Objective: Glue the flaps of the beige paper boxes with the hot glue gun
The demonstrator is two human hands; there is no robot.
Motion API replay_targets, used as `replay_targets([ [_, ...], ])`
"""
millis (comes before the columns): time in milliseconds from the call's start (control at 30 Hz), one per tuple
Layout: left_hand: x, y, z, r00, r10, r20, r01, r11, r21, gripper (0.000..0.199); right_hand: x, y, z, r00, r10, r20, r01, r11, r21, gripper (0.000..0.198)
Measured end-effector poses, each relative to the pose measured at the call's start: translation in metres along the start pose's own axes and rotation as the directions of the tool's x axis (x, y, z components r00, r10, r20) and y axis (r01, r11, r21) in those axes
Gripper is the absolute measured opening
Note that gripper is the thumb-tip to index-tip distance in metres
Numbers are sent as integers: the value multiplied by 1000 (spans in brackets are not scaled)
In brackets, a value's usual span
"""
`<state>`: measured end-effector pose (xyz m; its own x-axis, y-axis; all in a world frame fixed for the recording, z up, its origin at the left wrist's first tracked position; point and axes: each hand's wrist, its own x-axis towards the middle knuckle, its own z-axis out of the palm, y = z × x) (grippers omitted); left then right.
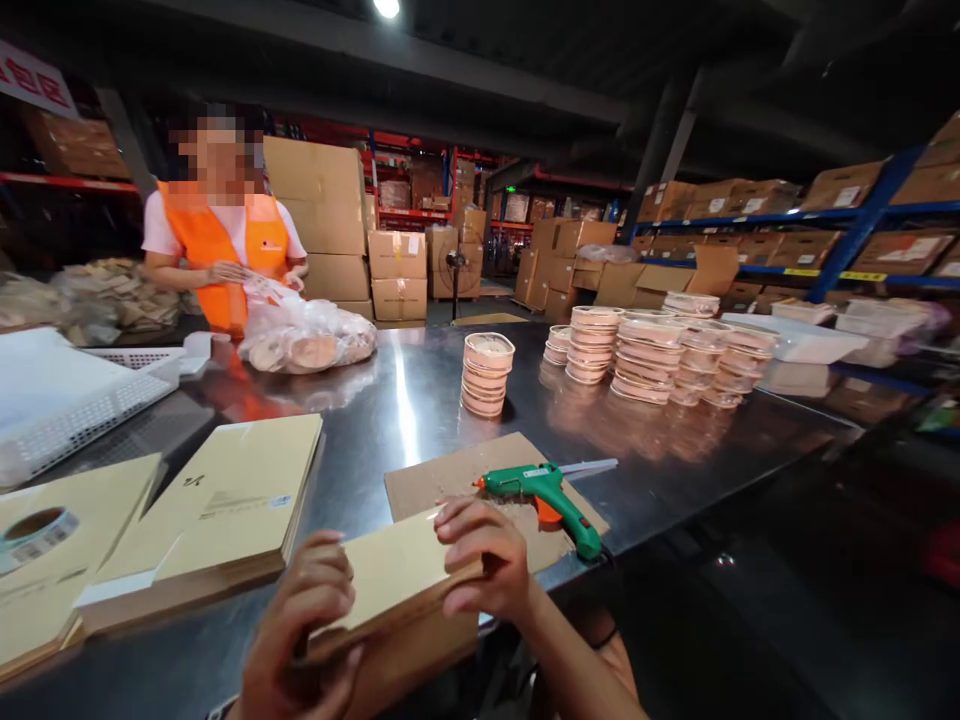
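Observation:
Both of my hands grip a pale yellow cardboard box (397, 565) at the table's near edge. My left hand (300, 620) is wrapped around its left end, fingers on top and thumb below. At the right end, my right hand (487, 555) has its fingers curled over the top edge with the thumb beneath. Just beyond the box lies a green glue gun (544, 490) with an orange trigger and a clear glue stick, resting on a flat piece of brown cardboard (427, 480). To the left sits a stack of flat yellow cartons (240, 490).
Wrapped round pinkish containers stand in one stack (486, 375) mid-table and several stacks (645, 355) at right. A roll of labels (37, 535) rests on cartons at left, near a white perforated basket (82, 410). Across the table, a person in an orange vest (259, 235) handles a plastic bag (307, 335).

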<state>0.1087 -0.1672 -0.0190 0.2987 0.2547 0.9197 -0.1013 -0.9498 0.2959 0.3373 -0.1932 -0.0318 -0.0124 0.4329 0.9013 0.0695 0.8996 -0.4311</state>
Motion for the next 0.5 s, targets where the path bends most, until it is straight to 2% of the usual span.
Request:
replay_targets([
  [67, 9, 10, -2, 986, 18, 165, -37, 993, 111, 27, 4, -4, -1, 994, -102, 29, 104, 994, -43, 32],
  [133, 13, 17, -1, 976, -14, 219, -28, 982, 187, 22, 5, -6, -1, 990, -137, 39, 140, 987, -75, 27],
  [300, 11, 22, 6, 981, -59, 187, 28, 985, 168, 14, 5, -14, -3, 973, -178, 149, 206, 959, -196, 19],
  [500, 18, 21, 4, 980, 14, 198, -52, 981, 186, 9, 5, -17, -5, 971, -172, 164, 205, 956, -211, 16],
])
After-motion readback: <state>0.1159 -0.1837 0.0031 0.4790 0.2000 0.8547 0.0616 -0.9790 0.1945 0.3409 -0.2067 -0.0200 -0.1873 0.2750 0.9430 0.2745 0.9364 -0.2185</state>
